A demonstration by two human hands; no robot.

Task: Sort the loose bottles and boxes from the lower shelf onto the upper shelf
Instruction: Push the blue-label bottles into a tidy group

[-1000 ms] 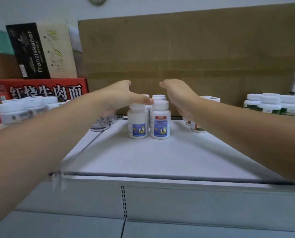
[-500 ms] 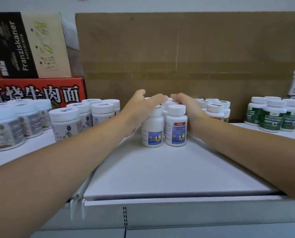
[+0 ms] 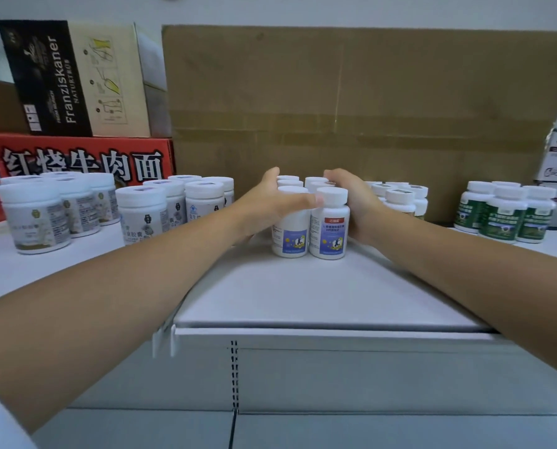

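Note:
Several white bottles with blue labels (image 3: pixel 330 235) stand in a tight two-row cluster on the white upper shelf (image 3: pixel 303 293), in the middle of the view. My left hand (image 3: pixel 267 202) cups the cluster's left side; its thumb lies across the front left bottle (image 3: pixel 289 238) and its fingers reach behind the back caps. My right hand (image 3: pixel 358 204) wraps the right side, palm against the front right bottle and fingers curled over the rear caps. Both forearms reach in over the shelf's front edge. The lower shelf is out of view.
Grey-labelled white jars (image 3: pixel 34 218) and more jars (image 3: pixel 147 215) stand at the left, small white bottles (image 3: pixel 400 199) just right of my right hand, green-labelled bottles (image 3: pixel 504 215) further right. A cardboard sheet (image 3: pixel 368 108), a red box (image 3: pixel 76 157) and a Franziskaner box (image 3: pixel 60 76) line the back.
Both hands came down from above the caps and closed in on the sides of the blue-labelled cluster. The camera moved closer, so the shelf and bottles now look larger.

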